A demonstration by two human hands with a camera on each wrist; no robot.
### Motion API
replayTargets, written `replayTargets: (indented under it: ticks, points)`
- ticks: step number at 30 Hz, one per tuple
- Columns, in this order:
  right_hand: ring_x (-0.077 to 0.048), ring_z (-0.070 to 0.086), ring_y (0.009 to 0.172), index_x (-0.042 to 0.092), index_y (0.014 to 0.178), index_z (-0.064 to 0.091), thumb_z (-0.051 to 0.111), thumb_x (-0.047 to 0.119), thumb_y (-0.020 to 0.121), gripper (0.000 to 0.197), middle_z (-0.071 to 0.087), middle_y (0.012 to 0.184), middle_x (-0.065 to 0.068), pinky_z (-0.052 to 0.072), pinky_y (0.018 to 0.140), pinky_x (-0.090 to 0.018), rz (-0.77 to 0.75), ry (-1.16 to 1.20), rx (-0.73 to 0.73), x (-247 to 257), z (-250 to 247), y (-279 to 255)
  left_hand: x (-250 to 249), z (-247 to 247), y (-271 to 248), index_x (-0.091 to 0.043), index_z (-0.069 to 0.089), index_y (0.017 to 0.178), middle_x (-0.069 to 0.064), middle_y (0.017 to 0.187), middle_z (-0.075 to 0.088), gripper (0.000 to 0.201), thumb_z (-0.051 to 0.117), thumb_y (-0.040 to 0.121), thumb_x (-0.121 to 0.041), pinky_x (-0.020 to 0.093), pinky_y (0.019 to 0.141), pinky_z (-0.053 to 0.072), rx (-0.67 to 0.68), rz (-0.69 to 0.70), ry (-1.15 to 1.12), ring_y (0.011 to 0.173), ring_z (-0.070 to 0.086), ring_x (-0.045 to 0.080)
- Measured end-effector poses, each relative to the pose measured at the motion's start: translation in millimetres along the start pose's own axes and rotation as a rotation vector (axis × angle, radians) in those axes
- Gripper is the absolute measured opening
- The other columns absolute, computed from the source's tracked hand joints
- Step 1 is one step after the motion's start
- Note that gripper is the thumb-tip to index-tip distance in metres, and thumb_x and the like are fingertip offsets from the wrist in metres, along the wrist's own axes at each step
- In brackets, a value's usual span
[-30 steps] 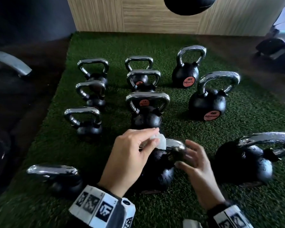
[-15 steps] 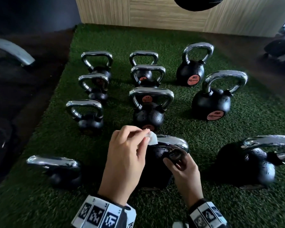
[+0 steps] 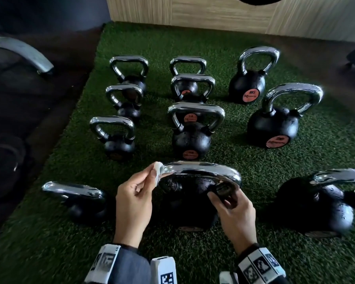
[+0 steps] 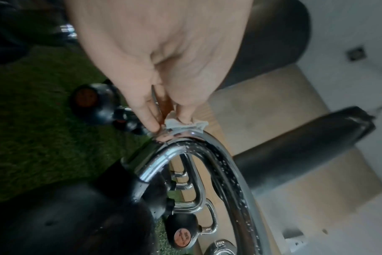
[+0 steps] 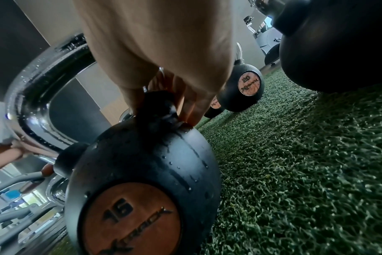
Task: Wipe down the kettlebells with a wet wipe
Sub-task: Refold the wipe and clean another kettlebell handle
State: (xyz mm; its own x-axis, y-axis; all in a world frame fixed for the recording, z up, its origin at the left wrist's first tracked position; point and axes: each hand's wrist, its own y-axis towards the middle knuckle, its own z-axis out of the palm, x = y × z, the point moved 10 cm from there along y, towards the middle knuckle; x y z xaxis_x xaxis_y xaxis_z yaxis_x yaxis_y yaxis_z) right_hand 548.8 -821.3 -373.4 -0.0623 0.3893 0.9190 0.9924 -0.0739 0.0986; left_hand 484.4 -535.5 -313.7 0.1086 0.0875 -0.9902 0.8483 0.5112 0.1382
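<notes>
Dim, soft pictures; glare on chrome handles (image 3: 201, 171), blurred edges, wide-angle bending throughout.

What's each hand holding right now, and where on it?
Left hand pinches the wet wipe against the near kettlebell's chrome handle. Right hand grips that kettlebell at the handle's right base.

The left hand (image 3: 134, 198) is raised at the left end of the kettlebell (image 3: 190, 203) handle, back of the hand toward the head camera, thumb and fingertips (image 4: 152, 126) pinching a folded wipe (image 3: 158, 171) against the chrome. The right hand (image 3: 233, 210) sits lower at the right end of that handle, fingers (image 5: 192, 110) curled round the black stub where handle meets ball. Both forearms reach forward from below, each wrist wearing a marker-covered band.
</notes>
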Motion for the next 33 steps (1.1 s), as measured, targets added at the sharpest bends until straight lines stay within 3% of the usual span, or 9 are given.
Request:
replayTargets:
  ticks: [4, 7, 12, 17, 20, 24, 28, 30, 33]
  points:
    - [0.012, 0.068, 0.074, 0.03, 0.085, 0.072, 0.088, 0.032, 0.074, 0.019, 0.072, 0.083, 0.029, 0.045, 0.058, -0.001, 0.015, 0.014, 0.052, 2, 0, 3, 14, -2, -2, -0.032, 0.075, 0.119, -0.007, 0.117, 0.076, 0.023, 0.066, 0.097, -0.035, 0.025, 0.094, 0.057, 0.002, 0.044, -0.056, 0.111, 0.071, 0.01]
    - [0.012, 0.068, 0.075, 0.03, 0.086, 0.074, 0.088, 0.037, 0.073, 0.02, 0.073, 0.083, 0.027, 0.046, 0.058, -0.002, 0.021, -0.005, 0.084, 0, -1, 7, 44, 0, -1, -0.035, 0.076, 0.117, -0.005, 0.113, 0.077, 0.03, 0.068, 0.091, -0.049, 0.021, 0.09, 0.056, 0.01, -0.067, -0.156, 0.11, 0.071, 0.009]
    - [0.014, 0.066, 0.078, 0.034, 0.09, 0.07, 0.092, 0.045, 0.063, 0.037, 0.071, 0.088, 0.032, 0.048, 0.062, -0.003, 0.02, -0.1, 0.118, 6, -4, 20, 82, 4, -8, -0.044, 0.079, 0.1, -0.008, 0.107, 0.078, 0.024, 0.066, 0.085, -0.031, 0.021, 0.085, 0.058, 0.033, -0.151, -0.156, 0.106, 0.073, 0.012]
    - [0.006, 0.068, 0.072, 0.022, 0.087, 0.075, 0.094, 0.045, 0.059, 0.042, 0.074, 0.079, 0.015, 0.05, 0.061, -0.009, 0.094, -0.181, 0.161, -1, -5, 28, 82, 2, -15, -0.03, 0.08, 0.098, -0.002, 0.103, 0.078, 0.021, 0.069, 0.092, -0.047, 0.029, 0.091, 0.058, 0.102, -0.098, -0.061, 0.102, 0.073, 0.011]
    - [0.014, 0.066, 0.07, 0.024, 0.083, 0.074, 0.095, 0.04, 0.059, 0.036, 0.074, 0.077, 0.018, 0.047, 0.056, -0.003, 0.082, -0.171, 0.175, 4, -6, 24, 64, 1, -19, -0.032, 0.079, 0.102, -0.005, 0.095, 0.078, 0.027, 0.069, 0.088, -0.053, 0.015, 0.079, 0.056, 0.079, -0.004, 0.028, 0.089, 0.074, 0.008]
    - [0.008, 0.069, 0.076, 0.027, 0.084, 0.071, 0.095, 0.036, 0.058, 0.036, 0.074, 0.08, 0.019, 0.052, 0.067, -0.009, 0.098, -0.249, 0.232, 5, -13, 18, 45, 1, -12, -0.024, 0.078, 0.086, -0.01, 0.079, 0.076, 0.021, 0.068, 0.093, -0.041, 0.017, 0.069, 0.053, 0.003, 0.122, 0.213, 0.074, 0.071, 0.005]
    - [0.022, 0.061, 0.071, 0.043, 0.067, 0.059, 0.094, 0.014, 0.061, 0.045, 0.061, 0.071, 0.047, 0.04, 0.059, 0.005, -0.064, -0.332, 0.299, 26, -17, -1, 43, 14, 8, -0.019, 0.08, 0.1, -0.014, 0.08, 0.076, 0.033, 0.064, 0.089, -0.046, 0.013, 0.071, 0.05, 0.027, 0.076, 0.293, 0.077, 0.071, -0.002]
    - [0.023, 0.061, 0.068, 0.042, 0.065, 0.06, 0.088, -0.002, 0.063, 0.052, 0.059, 0.072, 0.049, 0.039, 0.059, 0.006, -0.151, -0.356, 0.336, 35, -17, -14, 43, 25, 26, -0.024, 0.08, 0.094, -0.022, 0.075, 0.074, 0.031, 0.063, 0.089, -0.05, 0.012, 0.067, 0.049, 0.101, 0.054, 0.315, 0.074, 0.068, -0.009]
    - [0.017, 0.063, 0.069, 0.035, 0.088, 0.072, 0.075, -0.011, 0.064, 0.052, 0.064, 0.075, 0.043, 0.042, 0.06, 0.003, -0.25, -0.392, 0.385, 44, -12, -30, 43, 49, 53, -0.021, 0.081, 0.096, -0.022, 0.076, 0.075, 0.022, 0.07, 0.093, -0.04, 0.024, 0.073, 0.06, 0.222, 0.028, 0.312, 0.078, 0.072, -0.004]
